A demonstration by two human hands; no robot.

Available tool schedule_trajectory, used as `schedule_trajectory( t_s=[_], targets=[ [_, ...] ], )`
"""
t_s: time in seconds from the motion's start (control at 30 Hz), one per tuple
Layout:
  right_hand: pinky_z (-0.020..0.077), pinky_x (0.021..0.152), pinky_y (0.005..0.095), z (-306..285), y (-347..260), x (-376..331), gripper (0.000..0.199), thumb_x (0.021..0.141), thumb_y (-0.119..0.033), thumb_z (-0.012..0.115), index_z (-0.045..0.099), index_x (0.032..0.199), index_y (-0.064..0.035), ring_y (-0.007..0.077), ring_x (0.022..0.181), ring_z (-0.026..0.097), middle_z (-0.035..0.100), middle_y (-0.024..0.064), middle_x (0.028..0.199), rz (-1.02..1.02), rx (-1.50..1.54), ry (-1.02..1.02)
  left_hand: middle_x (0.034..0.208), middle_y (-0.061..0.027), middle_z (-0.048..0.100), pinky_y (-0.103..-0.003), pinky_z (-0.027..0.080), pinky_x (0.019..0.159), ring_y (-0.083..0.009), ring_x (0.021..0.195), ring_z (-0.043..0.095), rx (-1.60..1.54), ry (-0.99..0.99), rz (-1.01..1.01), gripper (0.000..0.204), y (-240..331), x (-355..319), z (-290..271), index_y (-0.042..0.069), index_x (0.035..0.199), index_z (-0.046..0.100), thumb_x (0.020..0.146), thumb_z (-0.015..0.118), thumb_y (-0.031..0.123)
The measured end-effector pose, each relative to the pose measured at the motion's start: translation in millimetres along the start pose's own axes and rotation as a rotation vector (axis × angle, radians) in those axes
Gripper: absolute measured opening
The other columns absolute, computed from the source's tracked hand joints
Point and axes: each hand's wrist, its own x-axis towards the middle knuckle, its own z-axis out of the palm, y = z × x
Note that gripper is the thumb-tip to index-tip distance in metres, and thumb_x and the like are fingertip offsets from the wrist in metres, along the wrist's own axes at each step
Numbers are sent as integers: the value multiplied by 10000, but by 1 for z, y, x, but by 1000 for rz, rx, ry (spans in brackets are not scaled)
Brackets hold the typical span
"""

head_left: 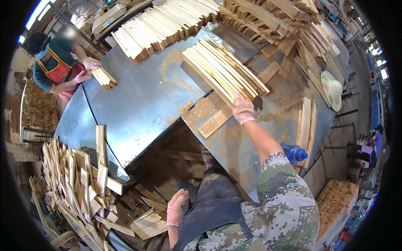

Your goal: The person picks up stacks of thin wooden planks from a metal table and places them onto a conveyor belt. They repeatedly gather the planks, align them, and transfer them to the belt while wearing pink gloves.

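Camouflage sleeve (289, 198), pale narrow slats (226, 71)

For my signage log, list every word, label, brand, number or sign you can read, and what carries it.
Pale hat: dark and red marks, too small and blurred to read.
Wooden strips by the right hand: none visible.
Blue bottle: none readable.

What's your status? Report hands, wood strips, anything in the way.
Right hand at near end of wood strips. Left hand low, nothing visible in it. Strips bunched side by side. Loose board lying close by right hand.
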Motion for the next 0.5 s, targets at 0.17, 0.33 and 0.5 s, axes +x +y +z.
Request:
schedule_trajectory(
  t_s=[0.17, 0.33, 0.5],
  targets=[
    [515, 1046, 494, -9, -14, -2, 872, 859, -357, 810, 427, 1597, -93, 390, 1236, 660, 648, 210, 1389, 62, 4, -7, 1387, -182, 700, -371, 490, 1130, -262, 1279, 666, -14, -19, 30, 542, 30, 19, -9, -55, 1497, 571, 1045, 696, 218],
    [496, 1084, 499, -49, -44, -25, 935, 883, -384, 781, 339, 1652, -87, 394, 1309, 613, 552, 225, 1522, 143, 3, -61, 1373, -158, 708, -336, 499, 1103, -218, 1246, 667, -10, -22, 98, 523, 55, 38, -51, -52, 1491, 580, 1041, 706, 184],
    [447, 1156, 490, -68, -117, -49, 934, 901, -396, 754, 326, 1662, -65, 408, 1381, 555, 505, 248, 1577, 131, 170, -127, 1349, -147, 723, -315, 503, 1076, -195, 1193, 678, -9, -1, 209, 494, 88, 61, -100, -50, 1465, 608, 1039, 709, 177]
  ],
)
